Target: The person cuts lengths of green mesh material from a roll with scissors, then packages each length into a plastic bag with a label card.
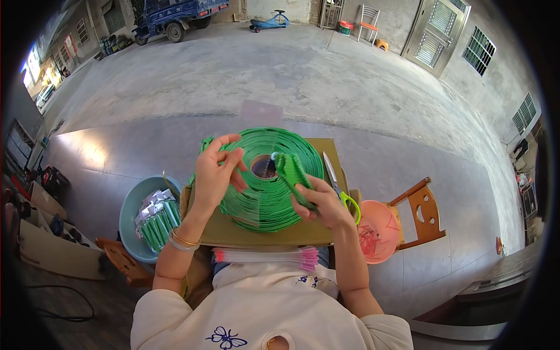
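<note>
My right hand (324, 203) grips a folded bundle of green strip (290, 173) above a large coiled roll of green strip (274, 210). My left hand (216, 172) is raised over the roll's left side, fingers apart and partly curled, with nothing visible in them. The roll lies flat on a brown board (321, 230), its round core dark. To the right of the roll, scissors (339, 186) with yellow-green handles lie on the board. Across my lap rests a bunch of thin clear strips (265, 257) with pink and red ends.
At left, a blue basin (129, 233) holds green and silver packets. At right, a pink basin (392, 219) with red scraps sits on a wooden chair (423, 213). A pale translucent rectangle (261, 111) shows beyond the roll. Farther off stands a blue truck (181, 11).
</note>
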